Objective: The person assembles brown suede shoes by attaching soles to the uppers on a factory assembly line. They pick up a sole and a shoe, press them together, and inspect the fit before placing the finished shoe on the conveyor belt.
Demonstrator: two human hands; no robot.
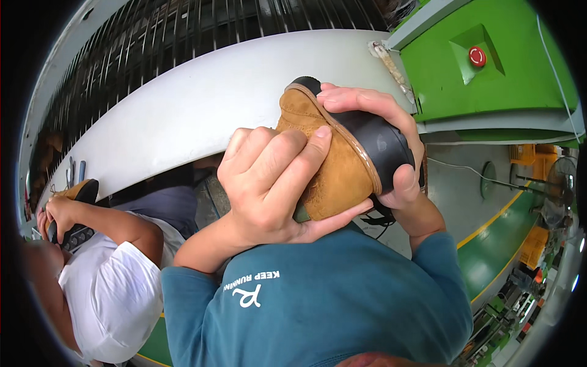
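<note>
A tan suede boot [345, 165] with a black sole and a light brown welt is held up in front of my chest, tilted on its side. My left hand [269, 177] grips the tan upper, its fingers curled over the side and its thumb stretched along the lower edge. Around the black sole wraps my right hand [391, 128], fingers over the toe end and thumb pressed near the welt. Dark laces [379, 220] hang below the boot. Its opening is mostly hidden behind my hands.
A white curved worktop [202, 92] spans ahead, with dark metal bars [183, 24] beyond it. At right stands a green machine housing [489, 79] bearing a red push button [477, 57]. On the left a co-worker in a white shirt [122, 300] handles another tan boot [82, 191].
</note>
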